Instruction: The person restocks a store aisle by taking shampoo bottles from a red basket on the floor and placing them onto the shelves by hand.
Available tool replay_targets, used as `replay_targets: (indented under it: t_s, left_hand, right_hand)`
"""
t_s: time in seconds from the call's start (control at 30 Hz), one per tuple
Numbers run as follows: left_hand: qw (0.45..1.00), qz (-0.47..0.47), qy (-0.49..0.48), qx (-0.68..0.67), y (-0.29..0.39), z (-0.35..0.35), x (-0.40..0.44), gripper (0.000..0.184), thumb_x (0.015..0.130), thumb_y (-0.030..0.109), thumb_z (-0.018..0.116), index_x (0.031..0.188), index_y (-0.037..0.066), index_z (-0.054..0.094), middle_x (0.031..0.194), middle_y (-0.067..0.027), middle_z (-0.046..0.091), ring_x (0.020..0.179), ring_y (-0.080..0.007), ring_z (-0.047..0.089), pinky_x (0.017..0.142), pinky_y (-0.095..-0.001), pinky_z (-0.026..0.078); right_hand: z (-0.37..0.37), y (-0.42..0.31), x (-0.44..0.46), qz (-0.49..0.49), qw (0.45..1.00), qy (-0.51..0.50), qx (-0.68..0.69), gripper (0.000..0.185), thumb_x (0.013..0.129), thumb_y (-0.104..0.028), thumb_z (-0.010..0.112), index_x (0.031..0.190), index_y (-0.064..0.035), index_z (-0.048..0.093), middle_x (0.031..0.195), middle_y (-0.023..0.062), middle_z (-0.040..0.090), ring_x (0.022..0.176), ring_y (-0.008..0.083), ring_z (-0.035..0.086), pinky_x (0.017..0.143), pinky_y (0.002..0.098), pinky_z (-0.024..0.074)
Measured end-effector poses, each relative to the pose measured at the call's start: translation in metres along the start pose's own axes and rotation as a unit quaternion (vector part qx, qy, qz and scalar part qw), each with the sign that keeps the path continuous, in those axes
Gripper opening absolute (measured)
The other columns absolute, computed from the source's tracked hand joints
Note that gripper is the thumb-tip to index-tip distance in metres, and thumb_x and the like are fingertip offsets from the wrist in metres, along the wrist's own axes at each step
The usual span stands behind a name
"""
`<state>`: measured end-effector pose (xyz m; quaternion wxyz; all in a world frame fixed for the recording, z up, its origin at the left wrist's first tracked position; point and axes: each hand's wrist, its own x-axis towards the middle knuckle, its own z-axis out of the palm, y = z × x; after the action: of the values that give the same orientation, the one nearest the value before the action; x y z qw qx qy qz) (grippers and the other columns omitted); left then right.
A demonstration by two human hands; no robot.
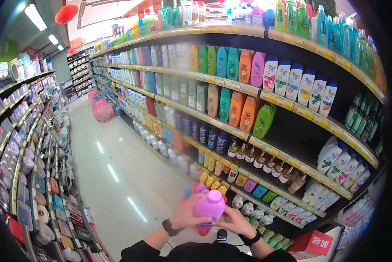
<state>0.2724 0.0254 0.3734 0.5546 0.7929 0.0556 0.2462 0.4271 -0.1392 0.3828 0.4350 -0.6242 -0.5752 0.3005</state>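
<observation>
Close to my body, low in the head view, a glossy purple bottle [210, 205] with a round purple cap stands roughly upright between my hands. My left hand [188, 214] wraps its left side, with a dark band on the wrist. On the right side, the fingers of my right hand [237, 222] press against the lower part of the bottle; that wrist also wears a dark band. Behind and below the bottle, parts of something red [202, 231] show, mostly covered. More purple bottles [199, 187] peek out just beyond my left hand.
A long shelf unit [231, 126] of shampoo bottles runs along my right. Several yellow bottles [211, 181] stand near my hands. Another stocked shelf [34, 174] lines the left. A tiled aisle floor [95, 144] runs between, with a pink bundle [103, 109] farther along. A red box [312, 244] sits lower right.
</observation>
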Motion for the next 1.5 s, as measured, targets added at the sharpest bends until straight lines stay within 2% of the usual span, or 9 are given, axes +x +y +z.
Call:
replay_targets:
  t_s: [0.27,0.33,0.7,0.83,1.0,1.27,1.33,1.4,1.5]
  left_hand:
    - [0.994,-0.018,-0.066,-0.086,0.005,0.015,0.023,0.064,0.073,0.03,0.075,0.123,0.001,0.048,0.122,-0.0117,0.048,0.116,-0.025,0.046,0.098,-0.0354,0.036]
    - [0.997,0.003,-0.056,-0.06,-0.003,0.024,0.029,0.065,0.073,0.028,0.075,0.124,0.0,0.047,0.119,-0.0106,0.048,0.113,-0.0234,0.047,0.097,-0.0346,0.037]
    - [0.994,-0.018,-0.111,0.005,-0.011,0.069,0.105,0.064,0.075,0.028,0.073,0.125,0.0,0.046,0.116,-0.0126,0.052,0.11,-0.0225,0.05,0.095,-0.0351,0.039]
    - [0.99,-0.095,-0.097,-0.024,0.007,0.084,0.139,0.061,0.08,0.025,0.07,0.127,-0.001,0.042,0.118,-0.0144,0.053,0.11,-0.0217,0.051,0.095,-0.034,0.04]
    - [0.993,-0.058,-0.093,-0.045,-0.024,0.116,0.183,0.057,0.084,0.018,0.065,0.13,-0.001,0.038,0.12,-0.0152,0.051,0.113,-0.0218,0.05,0.097,-0.0329,0.039]
    - [0.995,0.013,-0.098,0.029,-0.025,0.153,0.254,0.076,0.086,0.017,0.063,0.144,0.002,0.016,0.137,-0.0191,0.036,0.122,-0.0252,0.043,0.1,-0.0359,0.036]
    - [0.99,0.006,-0.137,-0.041,-0.038,0.16,0.272,0.083,0.085,0.019,0.064,0.145,0.003,0.009,0.142,-0.0199,0.03,0.126,-0.0274,0.039,0.101,-0.0365,0.034]
    - [0.987,-0.035,-0.15,-0.051,-0.036,0.161,0.291,0.088,0.084,0.021,0.065,0.146,0.004,0.004,0.145,-0.0202,0.025,0.13,-0.0279,0.034,0.103,-0.0366,0.032]
    - [0.985,0.032,-0.167,0.01,-0.04,0.167,0.32,0.093,0.084,0.022,0.066,0.146,0.005,-0.002,0.148,-0.0223,0.015,0.136,-0.0288,0.022,0.107,-0.0384,0.026]
  right_hand:
    - [-0.013,-0.007,-0.009,0.11,0.992,0.008,0.066,0.061,0.077,-0.026,0.074,0.125,-0.0019,0.046,0.114,0.0139,0.06,0.107,0.025,0.057,0.091,0.035,0.0435]
    - [-0.015,0.005,-0.012,0.0,0.998,0.067,0.0,0.06,0.076,-0.026,0.074,0.125,-0.0041,0.047,0.09,0.0087,0.065,0.078,0.0168,0.064,0.064,0.0265,0.0498]
    - [-0.07,0.059,-0.017,0.059,0.991,0.093,-0.071,0.065,0.08,-0.038,0.067,0.126,-0.0023,0.039,0.089,0.0176,0.064,0.078,0.031,0.063,0.069,0.0382,0.0485]
    - [-0.102,0.09,-0.009,0.087,0.985,0.148,-0.033,0.058,0.08,-0.041,0.067,0.118,-0.0016,0.044,0.091,0.0179,0.064,0.081,0.0313,0.064,0.07,0.0378,0.0501]
    - [-0.16,0.096,0.003,0.102,0.975,0.18,-0.084,0.057,0.079,-0.04,0.068,0.116,-0.0024,0.046,0.094,0.0181,0.064,0.085,0.032,0.064,0.071,0.0383,0.0496]
    - [-0.249,0.112,0.028,0.015,0.935,0.313,-0.165,0.052,0.079,-0.031,0.067,0.116,-0.0007,0.047,0.092,0.0197,0.062,0.086,0.0362,0.061,0.073,0.0408,0.0473]
    - [-0.27,0.113,0.036,0.01,0.927,0.327,-0.184,0.051,0.079,-0.029,0.068,0.116,-0.0011,0.048,0.096,0.02,0.061,0.088,0.0362,0.06,0.075,0.0411,0.0469]
    - [-0.286,0.119,0.044,-0.004,0.919,0.338,-0.205,0.049,0.079,-0.026,0.068,0.116,-0.0012,0.048,0.099,0.0198,0.06,0.09,0.036,0.059,0.076,0.0409,0.0467]
    - [-0.304,0.132,0.057,-0.034,0.903,0.359,-0.234,0.048,0.079,-0.02,0.067,0.118,-0.0015,0.048,0.106,0.0192,0.059,0.095,0.0359,0.057,0.08,0.0403,0.0462]
